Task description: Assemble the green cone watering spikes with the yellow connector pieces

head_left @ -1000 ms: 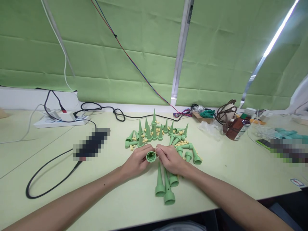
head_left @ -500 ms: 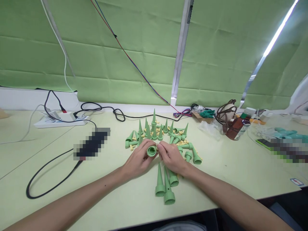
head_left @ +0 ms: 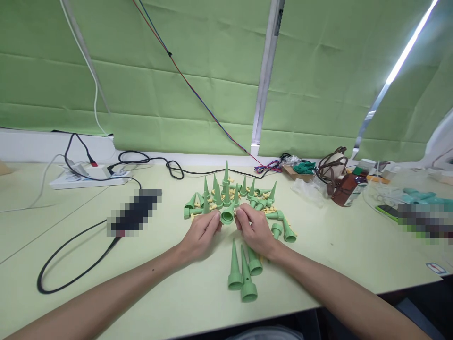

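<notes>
Near the table's (head_left: 170, 302) front edge, three green cones (head_left: 248, 289) lie, tips pointing away. Beyond them, the left hand (head_left: 202, 234) and right hand (head_left: 256, 230) pinch one held cone (head_left: 227, 216) between them (its open end faces the wearer). Farther back, upright cones (head_left: 227, 178) stand among yellow pieces (head_left: 213, 206), before a black cable (head_left: 198, 173).

Green spikes (head_left: 249, 288) on pale table (head_left: 339, 231)
</notes>
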{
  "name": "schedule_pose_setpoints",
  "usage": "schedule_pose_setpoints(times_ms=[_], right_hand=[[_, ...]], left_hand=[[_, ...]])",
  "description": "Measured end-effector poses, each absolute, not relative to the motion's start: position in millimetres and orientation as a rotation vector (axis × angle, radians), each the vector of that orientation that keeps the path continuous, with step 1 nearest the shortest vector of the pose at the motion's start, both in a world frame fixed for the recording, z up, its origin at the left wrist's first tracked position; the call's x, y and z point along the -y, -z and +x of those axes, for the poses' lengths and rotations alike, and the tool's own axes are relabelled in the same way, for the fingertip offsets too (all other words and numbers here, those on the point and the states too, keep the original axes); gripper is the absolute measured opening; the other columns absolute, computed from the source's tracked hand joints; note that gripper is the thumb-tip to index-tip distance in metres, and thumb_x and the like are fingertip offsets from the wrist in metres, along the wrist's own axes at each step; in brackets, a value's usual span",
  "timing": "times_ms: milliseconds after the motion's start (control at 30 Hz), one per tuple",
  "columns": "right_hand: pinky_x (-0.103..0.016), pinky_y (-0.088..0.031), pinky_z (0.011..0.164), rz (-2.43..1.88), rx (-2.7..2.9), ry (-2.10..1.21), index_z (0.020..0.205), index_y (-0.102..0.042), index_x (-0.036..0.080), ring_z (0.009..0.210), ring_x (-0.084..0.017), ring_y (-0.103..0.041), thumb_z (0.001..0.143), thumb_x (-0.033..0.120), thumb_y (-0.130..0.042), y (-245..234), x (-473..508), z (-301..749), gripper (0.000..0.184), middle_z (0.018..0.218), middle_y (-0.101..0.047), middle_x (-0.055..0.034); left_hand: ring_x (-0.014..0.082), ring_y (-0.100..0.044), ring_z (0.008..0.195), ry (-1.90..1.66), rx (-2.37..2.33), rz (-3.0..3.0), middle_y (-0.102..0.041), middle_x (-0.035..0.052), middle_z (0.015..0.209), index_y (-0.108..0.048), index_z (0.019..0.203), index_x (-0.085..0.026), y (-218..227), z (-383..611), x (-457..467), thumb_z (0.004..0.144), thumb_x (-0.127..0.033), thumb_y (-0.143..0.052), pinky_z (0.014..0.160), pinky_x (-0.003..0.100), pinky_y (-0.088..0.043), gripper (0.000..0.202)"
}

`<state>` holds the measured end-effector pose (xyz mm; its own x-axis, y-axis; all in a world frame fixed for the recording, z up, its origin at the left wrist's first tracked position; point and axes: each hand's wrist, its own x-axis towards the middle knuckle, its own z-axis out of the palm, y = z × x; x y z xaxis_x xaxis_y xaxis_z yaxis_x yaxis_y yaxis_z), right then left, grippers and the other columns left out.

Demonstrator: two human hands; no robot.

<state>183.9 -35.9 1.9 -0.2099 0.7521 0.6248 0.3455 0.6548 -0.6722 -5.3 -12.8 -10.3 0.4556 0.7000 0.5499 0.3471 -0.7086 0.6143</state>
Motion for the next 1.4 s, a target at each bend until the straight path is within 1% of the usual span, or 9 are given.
schedule_pose_setpoints(times_ms=[100,200,267,400,567,733,933,1233,1400], right_hand=[[-0.024,-0.034,0.057,-0.831,1.880,-0.476,0.071,-0.042,0.021,0.053,-0.011,-0.042,0.102,0.031,-0.038,-0.2,35.2,183.2,0.033,0.060,-0.045,0.0038],[-0.024,-0.032,0.055,-0.783,1.986,-0.504,0.069,-0.040,0.021,0.052,-0.010,-0.040,0.101,0.030,-0.040,2.6,34.4,182.5,0.033,0.059,-0.044,0.0045],[-0.023,-0.031,0.055,-0.781,2.024,-0.528,0.070,-0.039,0.021,0.051,-0.010,-0.039,0.101,0.030,-0.041,3.8,34.1,182.5,0.032,0.058,-0.042,0.0053],[-0.023,-0.030,0.054,-0.796,2.046,-0.507,0.072,-0.039,0.021,0.051,-0.010,-0.038,0.101,0.031,-0.042,3.5,33.4,184.0,0.030,0.058,-0.040,0.0058],[-0.023,-0.030,0.054,-0.798,2.063,-0.485,0.076,-0.041,0.021,0.051,-0.010,-0.037,0.101,0.031,-0.041,3.7,31.2,186.1,0.027,0.059,-0.039,0.0061],[-0.023,-0.030,0.055,-0.823,2.070,-0.481,0.079,-0.041,0.021,0.052,-0.010,-0.038,0.102,0.032,-0.039,4.9,30.1,187.0,0.025,0.060,-0.039,0.0060],[-0.024,-0.028,0.055,-0.848,2.063,-0.467,0.079,-0.041,0.021,0.053,-0.011,-0.035,0.102,0.030,-0.039,3.0,32.9,186.6,0.024,0.061,-0.037,0.0057],[-0.024,-0.028,0.053,-0.893,2.069,-0.457,0.084,-0.044,0.022,0.051,-0.011,-0.038,0.103,0.031,-0.036,6.1,30.7,185.8,0.023,0.060,-0.039,0.0053],[-0.025,-0.031,0.054,-0.962,2.068,-0.507,0.088,-0.047,0.022,0.051,-0.013,-0.045,0.104,0.032,-0.034,4.9,32.6,185.9,0.023,0.058,-0.045,0.0044]], left_hand=[[0.0104,-0.042,0.048,-1.127,-0.828,2.226,-0.046,-0.0013,0.051,-0.044,0.057,-0.017,9.5,-6.4,11.0,0.104,-0.036,-0.021,0.053,0.025,-0.034,0.055],[0.0100,-0.038,0.047,-1.063,-0.808,2.190,-0.042,-0.0026,0.049,-0.043,0.057,-0.017,11.2,-7.4,9.0,0.104,-0.039,-0.021,0.052,0.025,-0.033,0.056],[0.0099,-0.037,0.047,-1.027,-0.798,2.205,-0.039,-0.0033,0.049,-0.041,0.058,-0.017,12.5,-8.1,8.3,0.104,-0.039,-0.022,0.052,0.024,-0.032,0.054],[0.0095,-0.038,0.048,-1.010,-0.785,2.248,-0.040,-0.0035,0.050,-0.039,0.060,-0.018,12.8,-8.3,8.4,0.104,-0.037,-0.024,0.053,0.024,-0.033,0.051],[0.0099,-0.039,0.048,-1.029,-0.817,2.293,-0.041,-0.0043,0.050,-0.043,0.064,-0.018,11.0,-7.2,9.1,0.102,-0.038,-0.031,0.052,0.023,-0.033,0.045],[0.0093,-0.039,0.050,-1.020,-0.874,2.284,-0.041,-0.0057,0.054,-0.044,0.071,-0.018,12.0,-6.8,9.3,0.100,-0.038,-0.038,0.051,0.022,-0.032,0.035],[0.0085,-0.041,0.051,-1.028,-0.866,2.217,-0.040,-0.0062,0.059,-0.044,0.079,-0.018,13.1,-6.3,10.5,0.099,-0.037,-0.042,0.050,0.021,-0.032,0.027],[0.0072,-0.038,0.050,-1.100,-0.856,2.250,-0.044,-0.0064,0.062,-0.046,0.090,-0.018,15.1,-5.9,9.9,0.096,-0.032,-0.050,0.048,0.020,-0.030,0.015],[0.0074,-0.036,0.049,-1.131,-0.872,2.246,-0.038,-0.0081,0.058,-0.044,0.089,-0.020,16.9,-6.1,9.7,0.094,-0.031,-0.053,0.047,0.020,-0.029,0.016]])
